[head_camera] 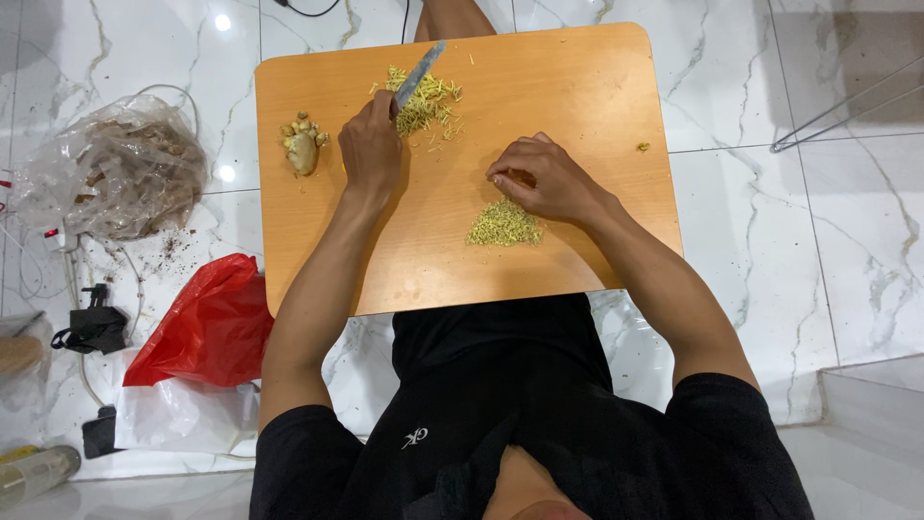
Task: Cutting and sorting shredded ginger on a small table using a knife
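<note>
A small orange-brown wooden table [568, 87] stands over my lap. My left hand [371, 144] grips a knife [418, 75] whose blade points away from me, lying on a scattered heap of yellow-green shreds [430, 104] at the far side. A knobbly ginger root [302, 146] with small cut bits lies left of that hand. My right hand [549, 178] rests curled, fingertips down on the table, touching the far edge of a tighter pile of chopped shreds [504, 223]. Whether it pinches any is hidden.
A lone scrap [642, 146] lies near the table's right edge. On the white marble floor to the left are a clear plastic bag of brown stuff [115, 169], a red bag [207, 327], a white bag [183, 414], black cables and adapter [91, 327]. Thin metal rods [847, 101] run at upper right.
</note>
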